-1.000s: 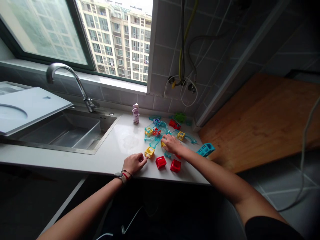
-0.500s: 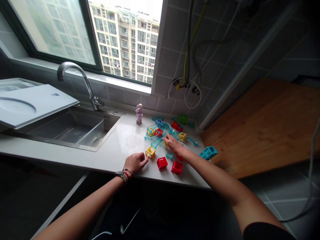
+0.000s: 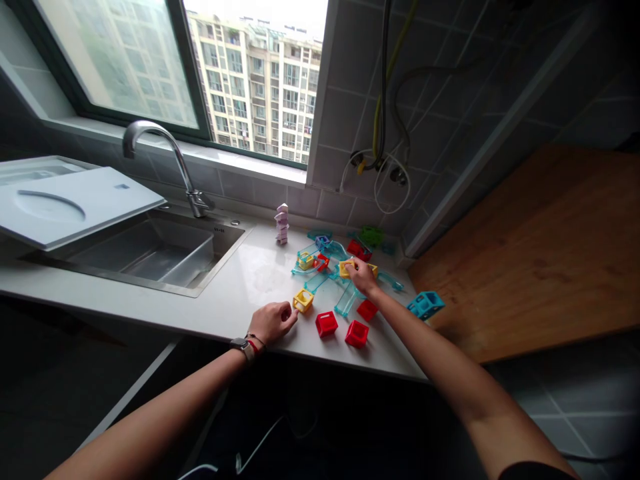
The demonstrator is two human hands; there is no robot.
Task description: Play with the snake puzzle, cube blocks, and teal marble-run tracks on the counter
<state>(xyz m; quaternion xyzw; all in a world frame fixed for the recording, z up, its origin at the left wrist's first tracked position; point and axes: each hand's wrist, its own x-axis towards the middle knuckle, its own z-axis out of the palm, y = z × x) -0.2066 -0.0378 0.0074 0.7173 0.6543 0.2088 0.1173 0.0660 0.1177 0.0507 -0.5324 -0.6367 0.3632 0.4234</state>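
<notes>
My left hand (image 3: 273, 322) rests near the counter's front edge, its fingers loosely curled with nothing seen in them. The fingertips are right beside a yellow hollow cube block (image 3: 303, 301), perhaps touching it. My right hand (image 3: 363, 275) is over the pile of toy pieces, fingers closed on another yellow cube block (image 3: 345, 269); a further yellow part shows just behind the hand. Below it lie clear teal track pieces (image 3: 345, 300) and a red block (image 3: 367, 309). Two more red cube blocks, one (image 3: 327, 324) left and one (image 3: 357, 334) right, sit near the edge.
A stack of pale purple pieces (image 3: 282, 225) stands near the wall. Green (image 3: 371, 235) and red (image 3: 359, 250) pieces lie at the back. A teal block (image 3: 425, 305) is at the right end, by a wooden board (image 3: 530, 253). The sink (image 3: 200, 283) and faucet (image 3: 165, 140) are left.
My right hand has moved right and slightly back, carrying the yellow block along and uncovering teal track. My left hand stays by its yellow block. The view has shifted slightly.
</notes>
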